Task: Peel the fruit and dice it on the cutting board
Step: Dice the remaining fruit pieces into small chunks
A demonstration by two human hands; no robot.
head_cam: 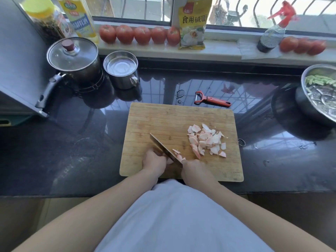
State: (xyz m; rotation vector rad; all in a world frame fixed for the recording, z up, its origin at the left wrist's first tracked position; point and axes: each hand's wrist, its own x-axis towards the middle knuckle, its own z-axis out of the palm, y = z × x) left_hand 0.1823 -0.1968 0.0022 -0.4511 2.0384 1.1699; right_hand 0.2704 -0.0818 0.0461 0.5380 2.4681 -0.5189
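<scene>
A bamboo cutting board (163,117) lies on the dark counter. A pile of pale pink fruit pieces (207,140) sits on its right half. My right hand (195,170) grips the handle of a cleaver (164,149), whose blade slants up to the left across the board's near middle. A few fresh slices (179,155) lie just right of the blade. My left hand (154,160) sits left of the blade with curled fingers; the piece of fruit under it is hidden. A red peeler (211,100) lies on the counter behind the board.
A lidded pot (72,57) and a steel mug (121,70) stand at the back left. A steel bowl (320,91) with green vegetables is at the right edge. Tomatoes (140,34), bottles, a yellow packet (193,24) and a spray bottle (272,33) line the windowsill.
</scene>
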